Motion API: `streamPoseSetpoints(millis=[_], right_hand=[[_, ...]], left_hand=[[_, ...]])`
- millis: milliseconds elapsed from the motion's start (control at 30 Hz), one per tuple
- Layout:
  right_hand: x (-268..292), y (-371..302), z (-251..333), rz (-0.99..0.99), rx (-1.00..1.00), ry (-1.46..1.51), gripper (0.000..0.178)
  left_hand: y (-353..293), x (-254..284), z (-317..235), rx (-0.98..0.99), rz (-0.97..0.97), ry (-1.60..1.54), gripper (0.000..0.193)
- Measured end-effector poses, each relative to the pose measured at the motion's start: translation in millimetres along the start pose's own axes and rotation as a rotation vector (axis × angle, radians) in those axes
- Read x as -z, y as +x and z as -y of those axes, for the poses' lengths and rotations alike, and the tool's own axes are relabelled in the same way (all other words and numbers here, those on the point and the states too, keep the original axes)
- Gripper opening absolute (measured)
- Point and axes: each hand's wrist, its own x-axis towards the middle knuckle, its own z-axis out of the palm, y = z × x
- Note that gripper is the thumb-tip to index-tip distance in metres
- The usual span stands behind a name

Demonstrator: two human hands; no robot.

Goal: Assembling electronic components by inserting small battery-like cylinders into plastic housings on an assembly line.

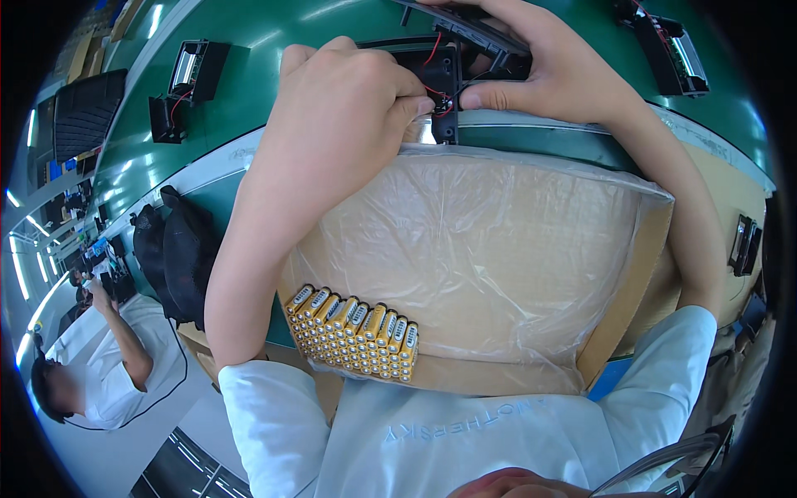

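A black plastic housing [449,70] with red and black wires lies opened on the green bench, just beyond an open carton. My left hand [344,112] reaches over the housing's left part, thumb and forefinger pinched together beside the wires [444,104]. What the fingertips hold is hidden. My right hand [548,79] grips a black cover [477,29], tilted up over the housing's right side, with fingers over its far edge and the thumb below. A thin wire runs toward this cover. Under my forearms, the carton [635,274] holds gold-coloured cylindrical batteries [357,332] in its near left corner.
Similar opened black units with wires stand on the bench at far left [195,75] and far right [672,54]. Another black part [745,245] lies at the right. A black bag [178,249] sits left of the carton. Another person [116,357] works at the left.
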Motion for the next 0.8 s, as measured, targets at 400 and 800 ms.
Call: streamPoseSetpoints(millis=[400, 800], right_hand=[[2.6, 2.0, 6.2, -0.099, 0.41, -0.077, 0.071], [2.6, -1.1, -1.3, -0.262, 0.52, -0.16, 0.067]], left_hand=[[-21.6, 22.0, 13.4, -0.183, -0.014, -0.212, 0.014], [-42.9, 33.6, -22.4, -0.17, 0.109, -0.109, 0.048]])
